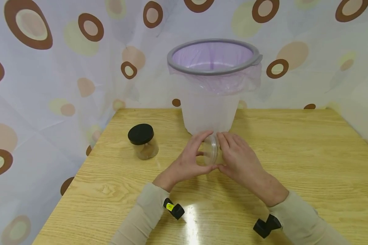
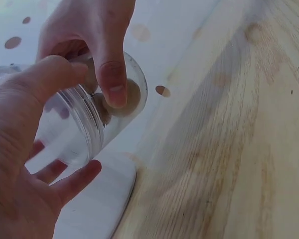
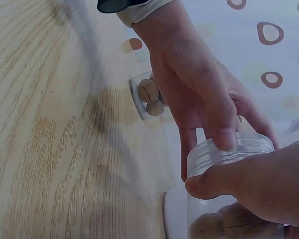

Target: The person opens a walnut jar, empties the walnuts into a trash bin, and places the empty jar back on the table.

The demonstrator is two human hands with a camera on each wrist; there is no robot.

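Both hands hold a clear jar [image 1: 214, 151] tipped on its side just above the table. My left hand [image 1: 188, 161] grips its ridged, see-through rim end [image 3: 229, 149], thumb on one side and fingers on the other. Around the jar's body my right hand [image 1: 243, 163] is curled, the thumb along its wall in the left wrist view. Several brown, round, walnut-like balls [image 3: 239, 221] show inside the jar. A second clear jar [image 1: 147, 149] with a black lid [image 1: 141, 134] stands upright left of my left hand, with brown balls in it.
A white bucket [image 1: 210, 114] with a grey rim [image 1: 214, 72] and a purplish liner bag [image 1: 227, 83] stands at the back, right behind the hands. The wooden table [image 1: 294, 153] meets a patterned cloth backdrop [image 1: 89, 71] at the back and left.
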